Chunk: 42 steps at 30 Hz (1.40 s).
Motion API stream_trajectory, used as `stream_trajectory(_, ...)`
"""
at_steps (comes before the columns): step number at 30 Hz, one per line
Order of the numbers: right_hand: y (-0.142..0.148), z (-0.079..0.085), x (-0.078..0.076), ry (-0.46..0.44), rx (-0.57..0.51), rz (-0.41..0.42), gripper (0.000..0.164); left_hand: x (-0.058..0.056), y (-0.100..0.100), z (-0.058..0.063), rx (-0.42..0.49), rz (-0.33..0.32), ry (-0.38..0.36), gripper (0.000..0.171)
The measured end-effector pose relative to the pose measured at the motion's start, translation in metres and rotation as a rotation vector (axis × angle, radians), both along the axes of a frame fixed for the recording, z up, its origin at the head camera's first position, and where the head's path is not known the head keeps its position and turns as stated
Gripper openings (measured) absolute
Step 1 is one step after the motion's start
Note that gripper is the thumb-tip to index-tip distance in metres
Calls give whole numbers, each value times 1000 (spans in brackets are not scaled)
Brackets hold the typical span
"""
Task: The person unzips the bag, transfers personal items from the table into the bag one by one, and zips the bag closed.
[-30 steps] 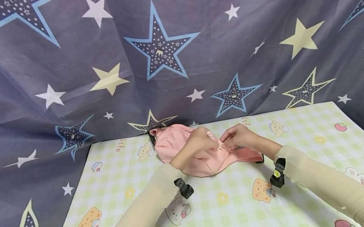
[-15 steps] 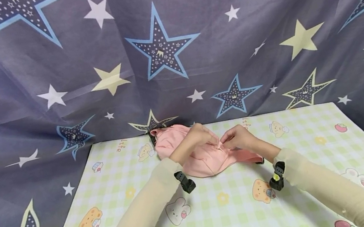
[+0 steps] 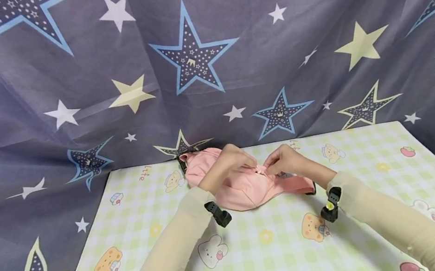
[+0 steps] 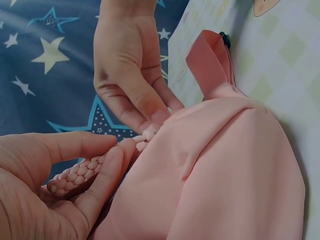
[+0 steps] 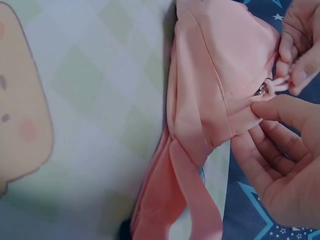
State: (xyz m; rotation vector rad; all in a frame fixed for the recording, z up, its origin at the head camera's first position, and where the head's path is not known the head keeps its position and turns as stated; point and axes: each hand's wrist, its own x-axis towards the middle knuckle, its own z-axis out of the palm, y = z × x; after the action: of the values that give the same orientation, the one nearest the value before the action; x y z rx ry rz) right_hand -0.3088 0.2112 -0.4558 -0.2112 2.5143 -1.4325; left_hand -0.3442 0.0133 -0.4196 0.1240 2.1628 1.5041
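Observation:
A soft pink waist bag [image 3: 247, 192] lies at the back of the table, its zipper side turned toward the backdrop. In the left wrist view my left hand [image 4: 65, 175] pinches a braided pink zipper pull [image 4: 77, 176] between thumb and fingers. My right hand [image 5: 285, 145] pinches the bag's fabric at the end of the zipper, thumb on top and fingers underneath. A small metal zipper slider [image 5: 261, 90] shows between the two hands in the right wrist view. From the bag's right end a darker pink strap [image 4: 210, 62] folds out.
A pale green checked tablecloth [image 3: 262, 264] with cartoon prints covers the table. Right behind it hangs a dark curtain [image 3: 116, 136] with stars. A black buckle [image 3: 181, 164] sits at the bag's left end, against the curtain.
My left hand has shifted slightly left and back, staying at the zipper. My right hand has lifted a little at the bag's zipper end. The bag stays in place.

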Motion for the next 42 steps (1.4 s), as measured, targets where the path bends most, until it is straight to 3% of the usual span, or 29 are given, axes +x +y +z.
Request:
stream_trajectory(7,4,3,-3,-14,-18,29,18,-1,-5,2,114,29,-110,18)
stream_trajectory(19,5,11,-6,-41,52,19,18,-7,-12,4,88,0,-155,17)
stream_trajectory(28,2,17,-11,-94,89,-11,17,-12,-13,3,21,-27,-117,20)
stream_trajectory(37,1,17,-11,-107,59,-8,17,-14,-12,3,53,-16,-174,21)
stream_trajectory(42,0,17,-11,-109,63,-10,17,-13,-13,1,25,-8,-138,18)
